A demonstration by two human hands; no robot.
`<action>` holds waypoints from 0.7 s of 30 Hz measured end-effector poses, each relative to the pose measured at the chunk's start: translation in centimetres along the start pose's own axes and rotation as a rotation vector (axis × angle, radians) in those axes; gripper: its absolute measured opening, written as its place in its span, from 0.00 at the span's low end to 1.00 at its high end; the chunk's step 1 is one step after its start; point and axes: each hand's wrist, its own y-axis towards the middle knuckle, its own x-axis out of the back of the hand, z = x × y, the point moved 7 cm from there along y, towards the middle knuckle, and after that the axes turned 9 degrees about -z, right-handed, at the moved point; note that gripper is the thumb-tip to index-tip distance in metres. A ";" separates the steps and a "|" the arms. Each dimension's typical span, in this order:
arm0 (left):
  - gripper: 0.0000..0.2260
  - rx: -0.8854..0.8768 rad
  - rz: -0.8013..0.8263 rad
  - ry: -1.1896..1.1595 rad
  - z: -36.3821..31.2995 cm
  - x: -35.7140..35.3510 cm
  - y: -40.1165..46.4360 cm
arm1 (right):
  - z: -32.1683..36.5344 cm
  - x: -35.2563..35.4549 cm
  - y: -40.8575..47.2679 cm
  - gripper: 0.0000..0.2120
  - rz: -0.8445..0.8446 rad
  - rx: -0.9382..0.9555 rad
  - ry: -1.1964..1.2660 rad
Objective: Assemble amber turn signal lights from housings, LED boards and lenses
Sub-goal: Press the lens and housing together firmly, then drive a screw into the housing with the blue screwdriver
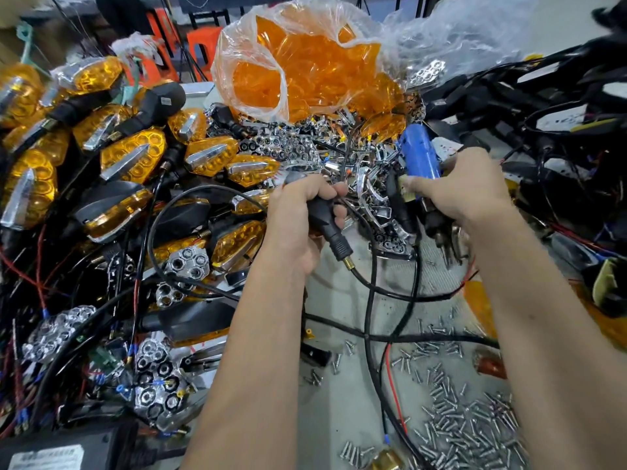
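Note:
My left hand (300, 212) grips a black turn signal housing (327, 222) by its rubber stem, whose threaded end and black cable hang down toward the table. My right hand (464, 189) is curled round dark parts next to a blue electric screwdriver (420, 154); what exactly the fingers hold is hidden. A clear plastic bag of amber lenses (298, 62) stands behind the hands. Chrome reflector pieces (305, 144) lie heaped below the bag. Finished amber lights (132, 157) are piled at the left.
Loose silver screws (468, 425) are scattered at the lower right. Black and red wires (376, 300) cross the grey table. Chrome LED reflectors (156, 381) with wiring lie at the lower left. Black wiring harnesses (559, 106) fill the right rear.

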 end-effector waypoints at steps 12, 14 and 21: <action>0.08 -0.073 0.017 0.121 0.0 0.3 0.3 | 5.6 1.8 -2.2 0.03 0.591 -0.246 1.529; 0.10 -0.095 0.012 0.144 0.0 0.3 0.2 | 6.3 1.6 -2.7 0.02 0.577 -0.293 1.688; 0.12 -0.159 0.030 0.284 0.4 0.0 0.0 | 5.6 1.4 -2.8 0.16 0.422 -0.417 1.944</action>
